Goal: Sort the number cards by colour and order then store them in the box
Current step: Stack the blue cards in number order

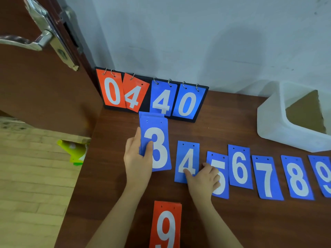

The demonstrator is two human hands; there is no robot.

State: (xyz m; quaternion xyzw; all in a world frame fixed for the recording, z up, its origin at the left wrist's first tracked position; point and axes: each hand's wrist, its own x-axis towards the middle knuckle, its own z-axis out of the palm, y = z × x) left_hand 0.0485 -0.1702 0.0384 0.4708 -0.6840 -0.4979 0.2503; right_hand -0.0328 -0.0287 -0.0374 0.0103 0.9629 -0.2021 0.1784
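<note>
1. Left hand (pixel 137 158), centre frame, gripping blue stack (pixel 155 145) topped by 3; lower cards hidden.
2. Right hand (pixel 204 178) curled, thumb pressing blue 4 (pixel 188 161), covering part of blue 5 (pixel 219 174).
3. Blue 9 (pixel 322 174) and white box (pixel 272 120) cut off at right edge.

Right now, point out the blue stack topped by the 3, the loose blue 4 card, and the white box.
Blue stack topped by 3 (pixel 160 140), head view, upper face.
Loose blue 4 card (pixel 188 154), head view, upper half.
White box (pixel 268 122), head view, front wall.

left hand (pixel 137 161): bare, no rings | right hand (pixel 204 179): bare | forearms: sleeveless, no watch
</note>
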